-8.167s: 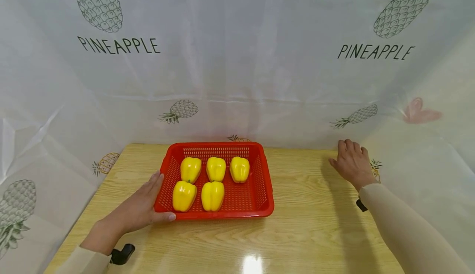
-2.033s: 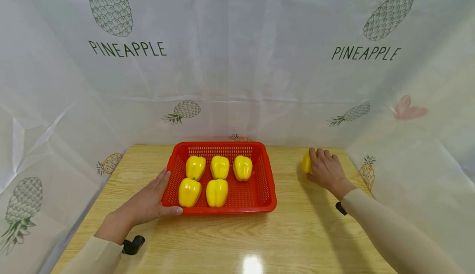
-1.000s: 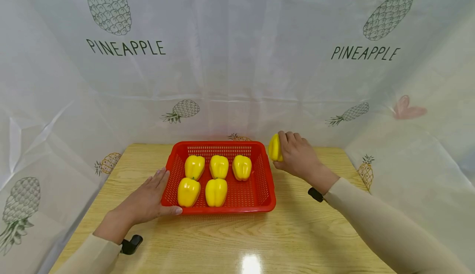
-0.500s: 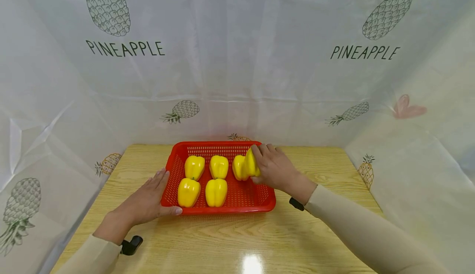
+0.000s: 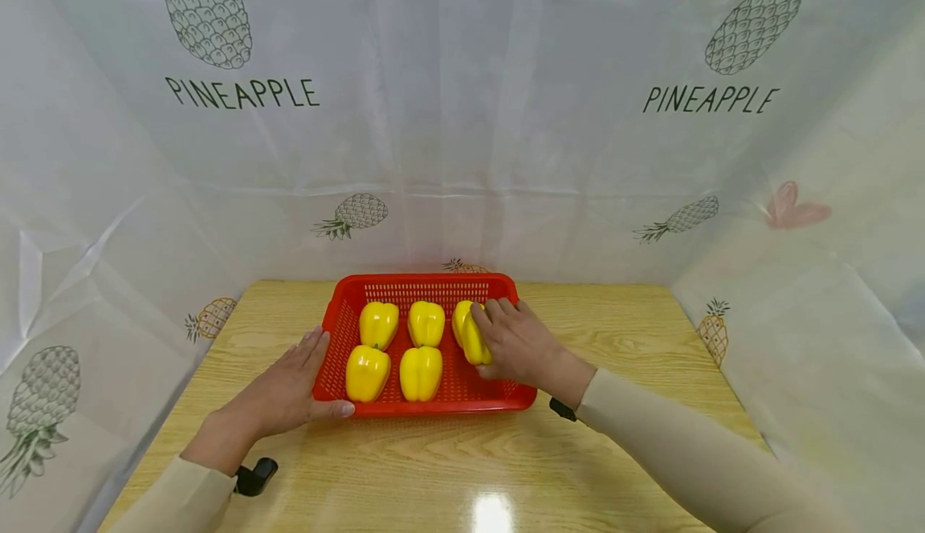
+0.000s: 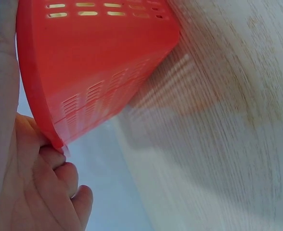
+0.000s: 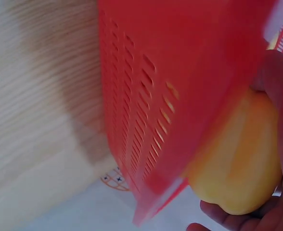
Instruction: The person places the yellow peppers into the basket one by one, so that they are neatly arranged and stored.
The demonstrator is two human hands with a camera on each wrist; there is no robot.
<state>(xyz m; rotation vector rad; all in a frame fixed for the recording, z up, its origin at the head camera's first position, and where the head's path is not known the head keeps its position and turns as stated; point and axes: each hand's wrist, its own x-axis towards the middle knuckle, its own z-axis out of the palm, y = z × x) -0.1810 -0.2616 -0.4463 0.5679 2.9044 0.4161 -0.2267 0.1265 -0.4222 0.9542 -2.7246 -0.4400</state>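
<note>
A red perforated plastic basket (image 5: 462, 409) stands on the table. Several yellow bell peppers (image 5: 367, 373) sit inside it in two rows. My right hand (image 5: 522, 347) grips another yellow bell pepper (image 5: 474, 343) over the right part of the basket, in front of the back-right pepper (image 5: 460, 318). In the right wrist view, thumb and fingers wrap around this bell pepper (image 7: 237, 154) beside the basket wall (image 7: 146, 106). My left hand (image 5: 278, 396) rests against the basket's left rim, thumb at the front corner. In the left wrist view, its fingers lie beneath the rim (image 6: 35, 96), fairly straight.
The light wooden table (image 5: 433, 469) extends in front of the basket and to both sides. A white sheet printed with pineapples (image 5: 462, 140) hangs behind and at the sides. A black wrist device (image 5: 256, 477) sits on the left wrist.
My right hand has picked up a yellow bell pepper at the table's right side, carried it left over the basket rim, and lowered it inside. The left hand stays at the basket's left edge.
</note>
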